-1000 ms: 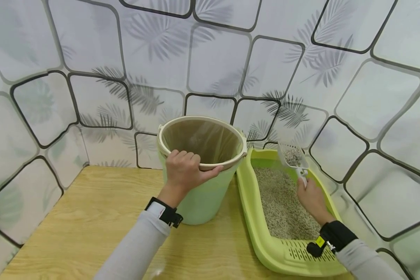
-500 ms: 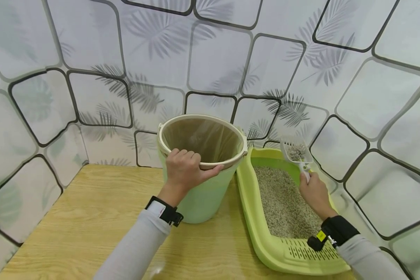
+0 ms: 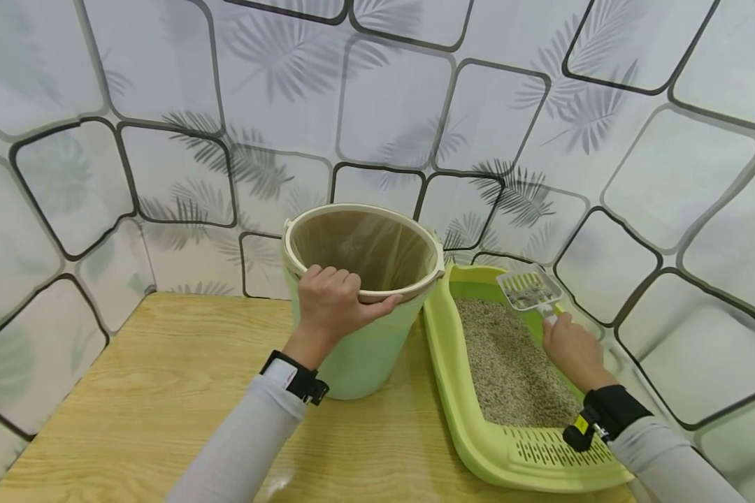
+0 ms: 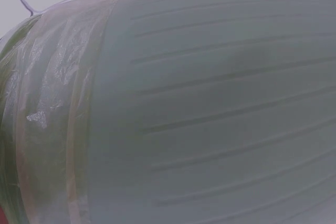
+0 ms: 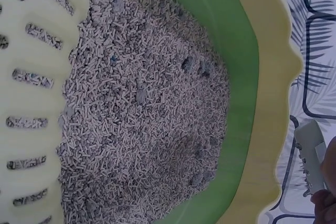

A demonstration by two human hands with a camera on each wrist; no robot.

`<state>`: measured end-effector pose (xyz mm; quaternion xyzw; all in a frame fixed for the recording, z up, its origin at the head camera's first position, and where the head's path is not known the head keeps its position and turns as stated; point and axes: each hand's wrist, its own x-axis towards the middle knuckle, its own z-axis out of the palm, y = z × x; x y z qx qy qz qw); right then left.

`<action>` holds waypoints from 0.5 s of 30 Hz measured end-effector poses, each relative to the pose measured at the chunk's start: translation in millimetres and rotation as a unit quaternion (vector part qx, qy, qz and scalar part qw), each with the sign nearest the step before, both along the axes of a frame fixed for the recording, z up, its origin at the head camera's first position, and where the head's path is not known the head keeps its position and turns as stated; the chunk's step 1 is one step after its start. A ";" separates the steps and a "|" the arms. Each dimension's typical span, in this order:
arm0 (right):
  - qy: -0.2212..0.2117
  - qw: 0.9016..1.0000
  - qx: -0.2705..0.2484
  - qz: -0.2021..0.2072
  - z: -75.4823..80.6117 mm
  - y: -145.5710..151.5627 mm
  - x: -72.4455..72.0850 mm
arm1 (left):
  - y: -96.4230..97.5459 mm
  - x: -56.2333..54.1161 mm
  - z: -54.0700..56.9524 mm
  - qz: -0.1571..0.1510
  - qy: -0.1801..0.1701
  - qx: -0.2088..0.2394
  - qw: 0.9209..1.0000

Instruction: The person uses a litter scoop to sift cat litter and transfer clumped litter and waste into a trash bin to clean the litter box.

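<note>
My left hand [image 3: 328, 300] grips the near rim of a pale green bin [image 3: 365, 360], thumb along the rim. A clear plastic liner [image 4: 52, 93] is folded down over the bin's ribbed side in the left wrist view. My right hand [image 3: 572, 348] holds a white slotted litter scoop [image 3: 528, 288] by its handle, above the far right end of a yellow-green litter box [image 3: 448, 370]. Some grey-beige litter lies on the scoop. Pellet litter [image 5: 142, 103] covers the box's floor, with a few darker clumps. Only the scoop handle [image 5: 311, 150] and fingertips show at the right wrist view's edge.
The bin and litter box stand side by side on a wood-grain table [image 3: 195, 391]. A patterned curtain [image 3: 277, 91] with leaf prints hangs close behind and at both sides. A slotted ledge [image 3: 554, 447] forms the box's near end.
The right hand has drawn slightly back and right. The scoop has tilted, so its slots now show, and less litter lies on it. The left hand keeps its grip on the bin rim.
</note>
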<state>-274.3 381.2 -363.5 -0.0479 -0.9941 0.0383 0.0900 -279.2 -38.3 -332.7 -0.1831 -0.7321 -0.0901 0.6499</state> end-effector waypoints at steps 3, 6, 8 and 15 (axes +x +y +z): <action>-0.007 1.000 -0.018 0.008 -0.4 -0.4 -1.8 | -0.2 -0.5 0.3 0.000 0.001 -0.002 1.000; -0.036 0.994 -0.098 0.017 -0.7 -0.8 -6.0 | -0.3 -0.2 1.3 -0.002 0.003 -0.003 1.000; -0.069 0.980 -0.186 0.014 -0.3 -1.5 -9.1 | -0.4 -0.2 1.3 -0.002 0.002 -0.004 1.000; -0.143 0.917 -0.371 -0.010 -1.0 -3.5 -14.6 | -0.8 0.2 -1.8 -0.003 -0.007 -0.003 1.000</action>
